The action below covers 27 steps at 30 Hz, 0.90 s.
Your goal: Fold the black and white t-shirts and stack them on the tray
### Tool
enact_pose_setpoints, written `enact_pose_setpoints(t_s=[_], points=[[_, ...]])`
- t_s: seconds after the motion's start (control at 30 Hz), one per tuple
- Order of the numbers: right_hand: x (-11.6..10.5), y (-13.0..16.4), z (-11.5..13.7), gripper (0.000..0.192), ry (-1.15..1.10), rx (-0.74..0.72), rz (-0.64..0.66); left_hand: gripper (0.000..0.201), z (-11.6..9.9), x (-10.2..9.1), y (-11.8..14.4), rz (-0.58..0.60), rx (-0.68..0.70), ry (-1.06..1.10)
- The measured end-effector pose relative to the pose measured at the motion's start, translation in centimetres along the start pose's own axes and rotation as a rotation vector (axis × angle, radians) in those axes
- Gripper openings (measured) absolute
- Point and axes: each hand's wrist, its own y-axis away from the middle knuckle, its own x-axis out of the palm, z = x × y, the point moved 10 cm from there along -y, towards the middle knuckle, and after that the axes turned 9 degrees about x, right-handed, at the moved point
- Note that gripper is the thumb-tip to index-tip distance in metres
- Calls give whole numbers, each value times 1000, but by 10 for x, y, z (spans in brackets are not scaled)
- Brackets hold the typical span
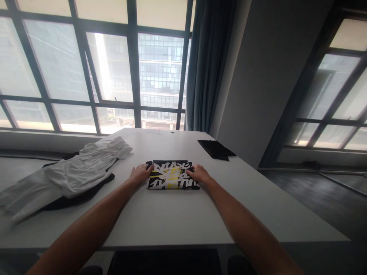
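A folded black T-shirt (172,175) with white and yellow lettering lies flat on the white table (172,217), in front of me. My left hand (141,173) grips its left edge, thumb on top and the other fingers partly hidden at the side. At the right edge, my right hand (200,173) holds the shirt the same way, its thumb over the print. Both hands rest low, close to the tabletop.
On the left, a loose white garment (69,177) lies in a heap over dark cloth (83,194). A folded black garment (216,149) sits near the table's right edge. Windows and a dark blue curtain (208,68) stand beyond the far end.
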Motion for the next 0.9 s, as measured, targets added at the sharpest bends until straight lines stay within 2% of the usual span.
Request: enact_pose_setpoints(t_s=[0.13,0.3,0.47,0.53,0.67,0.9], points=[[0,0,5,51,-20,7,-2,61,-22,-11,3,-96,50,-21],[-1,4,9,50,5,4,22,60,-23,-17,-4,-134,22,-27],[-3,7,10,52,16,3,28,32,-3,-2,-26,47,-194,258],[-4,8,10,54,9,-6,38,24,0,0,-33,67,-245,315],[-5,9,9,53,1,-17,56,18,-1,-1,-38,9,-269,429],[-6,10,9,52,2,-34,99,25,-2,-11,-33,-155,-230,610]])
